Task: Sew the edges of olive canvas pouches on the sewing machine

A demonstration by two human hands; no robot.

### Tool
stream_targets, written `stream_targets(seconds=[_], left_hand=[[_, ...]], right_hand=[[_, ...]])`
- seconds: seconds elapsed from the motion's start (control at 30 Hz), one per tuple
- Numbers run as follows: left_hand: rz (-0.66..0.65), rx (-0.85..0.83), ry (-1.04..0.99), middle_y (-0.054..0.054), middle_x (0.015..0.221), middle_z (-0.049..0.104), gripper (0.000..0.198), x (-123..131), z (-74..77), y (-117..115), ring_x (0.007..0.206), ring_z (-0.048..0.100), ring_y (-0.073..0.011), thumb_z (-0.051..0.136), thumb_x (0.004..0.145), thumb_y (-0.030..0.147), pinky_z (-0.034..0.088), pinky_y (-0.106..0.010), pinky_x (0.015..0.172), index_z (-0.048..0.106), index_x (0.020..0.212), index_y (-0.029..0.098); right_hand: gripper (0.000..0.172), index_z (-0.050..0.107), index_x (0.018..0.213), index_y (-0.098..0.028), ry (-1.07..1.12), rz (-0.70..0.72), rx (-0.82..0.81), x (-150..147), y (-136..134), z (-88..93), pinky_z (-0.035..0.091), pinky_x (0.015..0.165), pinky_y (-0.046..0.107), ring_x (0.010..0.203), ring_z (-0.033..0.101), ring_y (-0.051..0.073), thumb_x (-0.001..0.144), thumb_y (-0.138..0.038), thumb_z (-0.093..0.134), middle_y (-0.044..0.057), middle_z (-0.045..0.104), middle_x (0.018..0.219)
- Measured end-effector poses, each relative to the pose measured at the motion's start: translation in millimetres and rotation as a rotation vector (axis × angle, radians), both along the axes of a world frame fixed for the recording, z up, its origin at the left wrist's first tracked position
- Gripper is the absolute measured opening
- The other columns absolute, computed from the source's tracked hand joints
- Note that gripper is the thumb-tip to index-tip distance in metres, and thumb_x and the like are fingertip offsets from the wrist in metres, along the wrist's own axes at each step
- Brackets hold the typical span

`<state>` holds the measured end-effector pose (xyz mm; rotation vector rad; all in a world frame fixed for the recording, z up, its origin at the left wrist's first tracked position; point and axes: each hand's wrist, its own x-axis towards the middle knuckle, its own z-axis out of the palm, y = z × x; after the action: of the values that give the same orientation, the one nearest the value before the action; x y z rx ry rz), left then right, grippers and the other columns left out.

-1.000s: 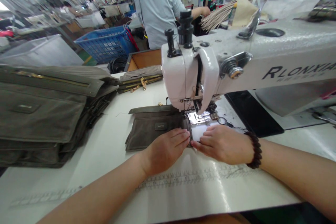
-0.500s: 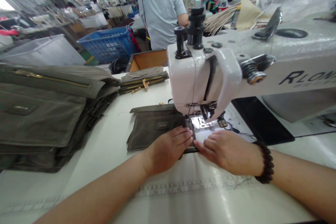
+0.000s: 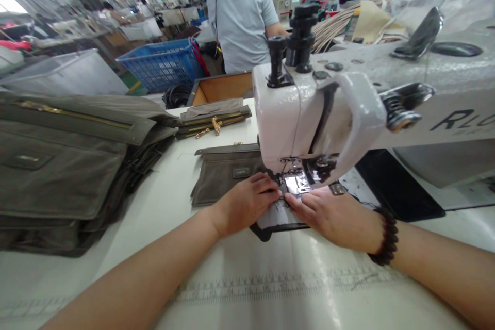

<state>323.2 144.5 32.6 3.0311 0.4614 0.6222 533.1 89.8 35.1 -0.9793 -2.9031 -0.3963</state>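
Observation:
A dark olive fabric pouch (image 3: pixel 220 178) with a small label lies flat at the sewing machine (image 3: pixel 309 118), its right edge by the lit presser foot (image 3: pixel 297 184). My left hand (image 3: pixel 247 203) rests over its lower right part, fingers bent together and gripping the edge. Close beside it, my right hand (image 3: pixel 328 214), with a dark bead bracelet (image 3: pixel 386 237) at the wrist, has its fingers pressed together and the index fingertip on the same edge. A pale piece with a dark border (image 3: pixel 284 220) shows below the fingertips. The needle point cannot be made out.
Olive bag pieces with zippers (image 3: pixel 62 165) are stacked at the left. Folded zippered pieces (image 3: pixel 212 121) lie behind the pouch. A printed ruler (image 3: pixel 251 289) runs along the table front. A blue basket (image 3: pixel 162 67) and a person in a light shirt (image 3: pixel 243 20) are beyond.
The pouch's lower right edge has turned, and more of the pale, dark-bordered piece shows below my hands. My left fingers are more bent. The view has shifted slightly.

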Motion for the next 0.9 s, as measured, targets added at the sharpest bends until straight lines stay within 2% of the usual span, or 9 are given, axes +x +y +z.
stream_targets(seconds=[0.13,0.27,0.47,0.7,0.9], left_hand=[[-0.002,-0.015,-0.037,-0.005,0.088,0.060,0.028,-1,-0.7,8,0.088,0.052,-0.0145,0.033,0.089,0.016,0.044,-0.028,0.085,0.060,0.091,0.012],[0.067,-0.061,0.000,-0.003,0.085,0.061,0.022,1,-0.3,11,0.084,0.053,-0.0140,0.038,0.087,0.018,0.045,-0.025,0.079,0.061,0.086,0.015],[0.125,0.035,0.115,-0.004,0.090,0.062,0.015,5,1.3,13,0.092,0.052,-0.0153,0.045,0.084,0.016,0.042,-0.026,0.085,0.059,0.086,0.015],[0.129,0.062,0.091,-0.005,0.091,0.062,0.015,8,5.3,16,0.095,0.052,-0.0157,0.044,0.084,0.015,0.039,-0.026,0.089,0.060,0.085,0.013],[0.132,0.007,0.045,-0.004,0.087,0.063,0.013,10,8.9,16,0.093,0.053,-0.0152,0.047,0.083,0.015,0.040,-0.024,0.088,0.060,0.080,0.014]], right_hand=[[0.034,0.049,0.111,-0.009,0.016,-0.013,-0.013,-1,1,-0.3,0.026,0.049,0.027,0.057,0.047,0.013,0.078,-0.017,0.050,0.002,0.054,0.066],[0.030,0.050,0.110,-0.011,0.031,-0.019,-0.034,-2,1,-1.1,0.025,0.050,0.027,0.057,0.047,0.013,0.081,-0.019,0.048,0.002,0.054,0.067],[0.029,0.051,0.109,-0.011,0.039,-0.020,-0.019,-2,2,0.7,0.024,0.050,0.027,0.056,0.048,0.013,0.081,-0.018,0.048,0.001,0.055,0.066],[0.025,0.054,0.103,-0.011,0.082,-0.030,-0.005,-4,1,4.1,0.023,0.048,0.029,0.055,0.049,0.013,0.079,-0.017,0.049,0.000,0.055,0.064],[0.022,0.055,0.100,-0.012,0.096,-0.039,-0.019,-5,2,6.4,0.020,0.047,0.029,0.053,0.048,0.013,0.080,-0.019,0.050,-0.001,0.055,0.063]])
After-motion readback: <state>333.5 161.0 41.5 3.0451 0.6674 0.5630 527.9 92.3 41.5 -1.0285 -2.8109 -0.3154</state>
